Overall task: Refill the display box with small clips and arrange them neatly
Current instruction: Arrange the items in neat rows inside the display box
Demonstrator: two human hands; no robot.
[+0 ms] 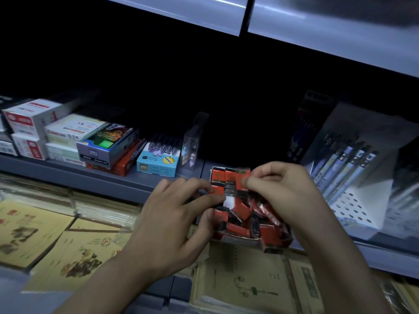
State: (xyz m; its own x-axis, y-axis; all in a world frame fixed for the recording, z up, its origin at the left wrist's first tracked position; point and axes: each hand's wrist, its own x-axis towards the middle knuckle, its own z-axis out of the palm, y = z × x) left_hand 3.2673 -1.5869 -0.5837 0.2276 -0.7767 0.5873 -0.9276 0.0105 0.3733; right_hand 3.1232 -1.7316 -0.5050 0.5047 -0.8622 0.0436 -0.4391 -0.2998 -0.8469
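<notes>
1. Right fingers [251, 182]: thumb and forefinger are closed in a pinch on a small red cardboard clip packet [242, 174], held upright at the far end of the box.
2. Left fingers [204, 200]: curled, with forefinger above and thumb below, gripping a red and black left-edge packet [218, 215] in the same box.
3. Right hand [281, 191] comes in from the right and the left hand [172, 220] from the lower left. Both are over the box and close together.
4. The open red cardboard display box [238, 237] sits at the front lip of the grey metal shelf [90, 177]. A neat row of packets stands at its far end, and loose packets [240, 214] lie jumbled in the near half.
5. We note a light blue pen carton [157, 165] to the left of the box on the shelf, and stacked white and red cartons [34, 118] farther left.
6. To the right stands a white perforated rack of pens [353, 207].
7. Below the shelf lie yellowish notebooks [74, 252]. The light is dim and print is unreadable on the packets.
</notes>
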